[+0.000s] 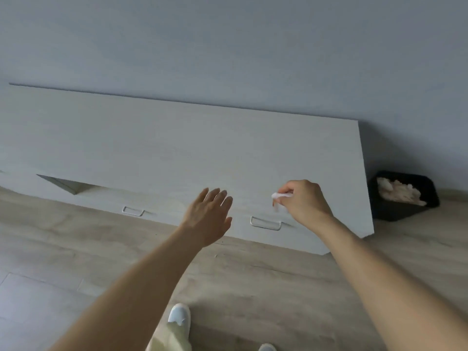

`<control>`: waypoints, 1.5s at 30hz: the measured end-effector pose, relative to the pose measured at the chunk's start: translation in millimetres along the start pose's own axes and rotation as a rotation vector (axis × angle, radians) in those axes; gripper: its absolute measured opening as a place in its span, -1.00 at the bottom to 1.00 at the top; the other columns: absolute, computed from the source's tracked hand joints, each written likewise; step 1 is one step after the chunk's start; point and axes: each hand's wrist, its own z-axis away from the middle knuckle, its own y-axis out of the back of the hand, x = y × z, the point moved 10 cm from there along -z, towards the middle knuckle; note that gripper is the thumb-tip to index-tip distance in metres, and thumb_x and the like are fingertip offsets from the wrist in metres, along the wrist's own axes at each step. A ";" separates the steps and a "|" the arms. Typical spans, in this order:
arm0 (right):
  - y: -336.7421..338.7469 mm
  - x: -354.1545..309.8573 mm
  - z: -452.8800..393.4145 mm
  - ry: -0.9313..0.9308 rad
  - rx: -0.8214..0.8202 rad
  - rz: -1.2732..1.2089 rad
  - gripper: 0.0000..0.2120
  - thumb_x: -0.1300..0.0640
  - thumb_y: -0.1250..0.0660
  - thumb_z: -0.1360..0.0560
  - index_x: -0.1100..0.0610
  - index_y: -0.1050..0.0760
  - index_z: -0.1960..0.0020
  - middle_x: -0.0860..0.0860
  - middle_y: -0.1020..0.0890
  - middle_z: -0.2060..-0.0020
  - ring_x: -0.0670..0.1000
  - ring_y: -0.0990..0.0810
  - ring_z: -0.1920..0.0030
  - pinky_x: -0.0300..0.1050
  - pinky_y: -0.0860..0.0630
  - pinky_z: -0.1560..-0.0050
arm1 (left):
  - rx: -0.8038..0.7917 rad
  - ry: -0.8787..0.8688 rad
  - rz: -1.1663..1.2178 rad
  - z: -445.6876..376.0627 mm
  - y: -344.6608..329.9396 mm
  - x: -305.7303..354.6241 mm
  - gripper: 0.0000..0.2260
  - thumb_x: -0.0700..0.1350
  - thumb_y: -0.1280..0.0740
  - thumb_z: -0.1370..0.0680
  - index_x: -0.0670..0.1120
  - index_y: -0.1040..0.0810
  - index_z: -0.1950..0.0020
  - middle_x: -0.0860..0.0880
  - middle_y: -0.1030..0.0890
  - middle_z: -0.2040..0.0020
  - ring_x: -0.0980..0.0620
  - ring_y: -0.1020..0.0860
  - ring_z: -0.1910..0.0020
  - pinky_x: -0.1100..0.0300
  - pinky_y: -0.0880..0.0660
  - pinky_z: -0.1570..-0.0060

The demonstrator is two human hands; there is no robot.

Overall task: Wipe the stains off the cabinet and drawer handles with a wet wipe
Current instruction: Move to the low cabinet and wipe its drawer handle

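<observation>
A low white cabinet (177, 153) runs along the wall. Two pale metal handles show on its front: the right handle (265, 223) and the left handle (133, 211). My right hand (301, 201) is closed on a small crumpled white wet wipe (281, 196), held just above the right handle and apart from it. My left hand (209, 215) hovers flat with fingers spread, over the cabinet front between the two handles, holding nothing.
A black bin (395, 211) with crumpled white tissues stands on the floor right of the cabinet, by the wall. An open gap (68, 186) shows in the cabinet front at the left. Wooden floor (76, 249) lies in front; my shoe (179, 314) is below.
</observation>
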 end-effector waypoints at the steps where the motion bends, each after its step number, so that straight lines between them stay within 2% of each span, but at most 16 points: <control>1: -13.2 11.9 -3.6 -0.015 0.023 -0.008 -0.93 0.12 -0.37 -0.43 0.10 -0.61 0.19 0.00 -0.64 0.16 0.06 -0.59 0.12 -0.16 -0.49 0.20 | 0.003 -0.011 0.009 -7.2 -21.1 -1.1 -0.50 0.08 -0.02 -0.66 -0.10 -0.07 -0.54 -0.06 -0.09 -0.55 0.00 -0.02 -0.53 0.08 0.14 -0.48; 6: -82.8 77.0 -16.9 -0.042 0.149 -0.070 -0.93 0.12 -0.38 -0.43 0.08 -0.63 0.20 -0.06 -0.64 0.18 0.01 -0.58 0.08 -0.25 -0.42 0.25 | 0.135 -0.073 0.054 -37.0 -123.6 8.3 -0.46 0.10 -0.02 -0.66 -0.10 0.00 -0.57 -0.05 0.01 -0.58 0.00 0.05 -0.54 0.09 0.23 -0.47; 9: -113.1 113.2 -21.7 -0.020 0.261 -0.135 -0.96 0.09 -0.40 -0.43 0.03 -0.63 0.18 -0.12 -0.63 0.19 -0.12 -0.57 0.12 -0.39 -0.39 0.27 | 0.272 -0.102 0.069 -54.7 -170.0 20.8 -0.42 0.10 -0.06 -0.65 -0.13 0.03 -0.57 -0.07 0.05 -0.58 -0.03 0.08 -0.55 0.05 0.30 -0.46; 11: -126.6 131.0 -23.9 0.040 0.328 -0.186 -0.99 0.06 -0.42 -0.43 -0.02 -0.62 0.16 -0.20 -0.62 0.18 -0.29 -0.55 0.15 -0.53 -0.37 0.30 | 0.439 -0.133 0.064 -64.8 -188.1 29.5 -0.39 0.08 -0.16 -0.62 -0.18 -0.05 -0.55 -0.12 -0.03 -0.56 -0.09 -0.02 -0.54 -0.04 0.19 -0.49; 13: -136.3 144.6 -24.7 0.124 0.395 -0.235 -0.93 0.08 -0.43 -0.43 -0.09 -0.60 0.18 -0.29 -0.62 0.22 -0.40 -0.53 0.15 -0.58 -0.37 0.27 | 0.636 -0.157 0.082 -72.6 -199.0 33.0 -0.39 0.06 -0.22 -0.57 -0.22 -0.17 -0.52 -0.17 -0.15 -0.53 -0.15 -0.14 -0.51 -0.14 0.03 -0.48; 15: -141.9 157.9 -22.7 0.223 0.487 -0.287 -0.88 0.06 -0.44 -0.41 -0.15 -0.59 0.23 -0.34 -0.63 0.26 -0.36 -0.56 0.15 -0.50 -0.43 0.22 | 0.822 -0.165 0.094 -77.3 -212.4 34.1 -0.39 0.08 -0.17 -0.57 -0.22 -0.15 -0.52 -0.19 -0.11 -0.53 -0.17 -0.10 -0.52 -0.16 0.04 -0.47; 17: -137.4 165.9 -20.9 0.281 0.573 -0.377 -0.87 0.04 -0.45 -0.40 -0.18 -0.58 0.24 -0.35 -0.64 0.26 -0.29 -0.60 0.16 -0.35 -0.49 0.18 | 0.937 -0.169 0.101 -82.4 -216.6 31.6 -0.37 0.11 -0.13 -0.58 -0.22 -0.09 -0.53 -0.18 -0.05 -0.53 -0.17 -0.03 -0.52 -0.15 0.12 -0.47; 22: -141.5 194.2 -13.0 0.451 0.755 -0.532 -0.86 0.10 -0.46 -0.40 -0.15 -0.61 0.21 -0.27 -0.67 0.29 -0.26 -0.62 0.22 -0.42 -0.49 0.34 | 1.166 -0.166 0.101 -96.3 -236.6 31.4 -0.37 0.14 -0.13 -0.58 -0.16 -0.07 -0.54 -0.16 -0.04 -0.54 -0.14 0.06 -0.53 -0.10 0.23 -0.46; 27: -135.3 221.6 -8.7 0.437 0.870 -0.581 -0.80 0.21 -0.44 -0.42 -0.10 -0.60 0.15 -0.29 -0.67 0.28 -0.27 -0.62 0.21 -0.47 -0.46 0.30 | 1.293 -0.136 0.166 -97.1 -234.1 29.8 -0.40 0.11 -0.16 -0.56 -0.12 -0.10 -0.53 -0.14 -0.07 -0.52 0.01 0.17 -0.54 -0.07 0.25 -0.46; 31: -139.3 235.7 -8.8 0.405 0.943 -0.545 -0.77 0.22 -0.43 -0.44 -0.13 -0.58 0.17 -0.30 -0.67 0.27 -0.28 -0.63 0.17 -0.46 -0.47 0.18 | 1.391 -0.119 0.217 -95.8 -233.6 29.6 -0.44 0.09 -0.14 -0.56 -0.10 -0.16 -0.51 -0.11 -0.12 -0.51 0.04 0.15 -0.54 -0.04 0.25 -0.46; 37: -156.3 242.8 -9.2 0.396 1.085 -0.439 -0.80 0.19 -0.41 -0.45 -0.12 -0.56 0.09 -0.10 -0.67 0.09 -0.12 -0.63 0.03 -0.13 -0.55 -0.02 | 1.533 -0.106 0.195 -91.0 -232.3 32.6 -0.51 0.05 -0.11 -0.60 -0.12 -0.22 -0.49 -0.15 -0.22 -0.48 -0.14 -0.05 -0.50 -0.03 0.20 -0.47; 41: -161.1 245.6 -3.7 0.413 1.234 -0.561 -0.90 0.20 -0.39 -0.48 0.04 -0.57 0.04 0.01 -0.67 0.10 -0.06 -0.64 0.06 -0.01 -0.58 -0.01 | 1.548 -0.120 0.225 -89.3 -231.6 31.8 -0.52 0.05 -0.09 -0.61 -0.12 -0.22 -0.49 -0.16 -0.23 -0.48 -0.14 -0.05 -0.50 -0.03 0.20 -0.47; 45: -166.5 243.3 -10.2 0.444 1.215 -0.664 -0.93 0.20 -0.39 -0.49 0.03 -0.56 0.10 -0.10 -0.67 0.27 -0.13 -0.63 0.20 -0.20 -0.53 0.16 | 1.578 -0.085 0.178 -90.7 -233.0 33.4 -0.51 0.07 -0.09 -0.60 -0.13 -0.24 -0.48 -0.11 -0.19 -0.47 -0.17 -0.08 -0.49 -0.06 0.15 -0.47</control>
